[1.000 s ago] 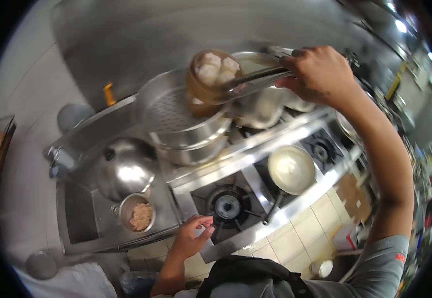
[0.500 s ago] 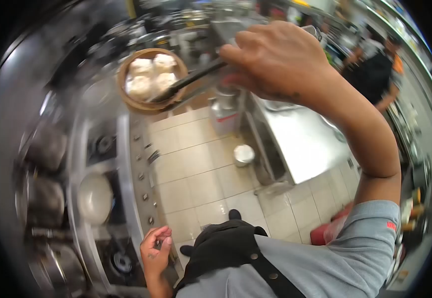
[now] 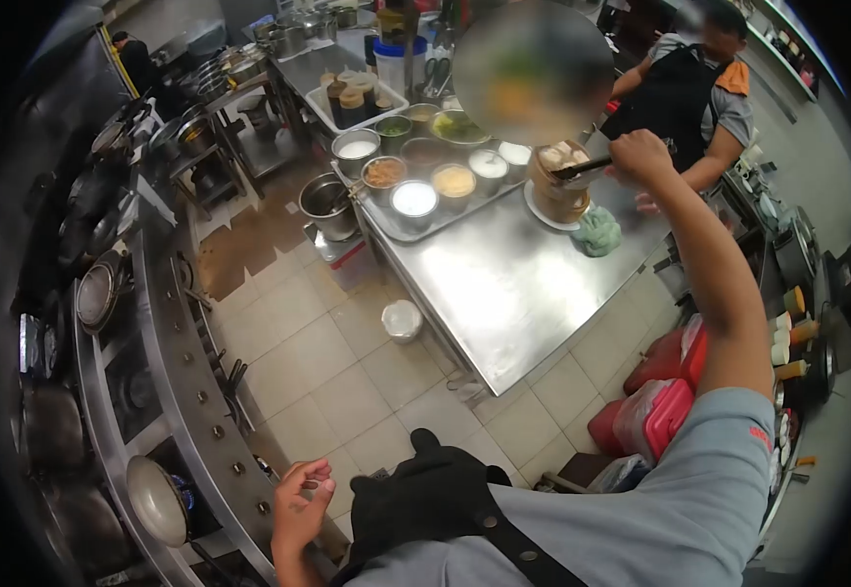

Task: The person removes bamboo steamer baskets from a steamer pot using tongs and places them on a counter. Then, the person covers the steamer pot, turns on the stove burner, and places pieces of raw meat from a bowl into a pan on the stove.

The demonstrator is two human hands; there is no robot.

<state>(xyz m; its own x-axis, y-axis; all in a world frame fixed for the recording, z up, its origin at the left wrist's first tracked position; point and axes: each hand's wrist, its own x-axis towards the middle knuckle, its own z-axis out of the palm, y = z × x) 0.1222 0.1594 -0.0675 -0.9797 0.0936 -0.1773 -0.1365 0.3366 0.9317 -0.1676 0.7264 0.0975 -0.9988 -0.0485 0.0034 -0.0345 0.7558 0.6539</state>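
Observation:
My right hand (image 3: 641,158) is closed around the dark handle of tongs (image 3: 585,168), arm stretched out to the right. The tongs' far end is at the rim of a round bamboo steamer basket (image 3: 546,174) with several pale buns (image 3: 562,155) in it. This basket sits on or just over another bamboo steamer (image 3: 564,207) on a white plate (image 3: 540,213); I cannot tell whether they touch. A crumpled green cloth (image 3: 598,233) lies beside the plate. My left hand (image 3: 303,504) hangs low by the stove, fingers loosely curled and apart, holding nothing.
A steel table (image 3: 489,303) bears a tray (image 3: 408,233) of metal bowls with ingredients. Another person (image 3: 665,108) stands at its far right side. Left is a stove (image 3: 185,362) with a wok (image 3: 158,499). A white-lidded tub (image 3: 402,321) and red containers (image 3: 675,396) are low down.
My right hand has carried the steamer basket with the tongs from over the stove side rightward to the steel table. The view has turned right. My left hand stays low, its fingers still loosely curled.

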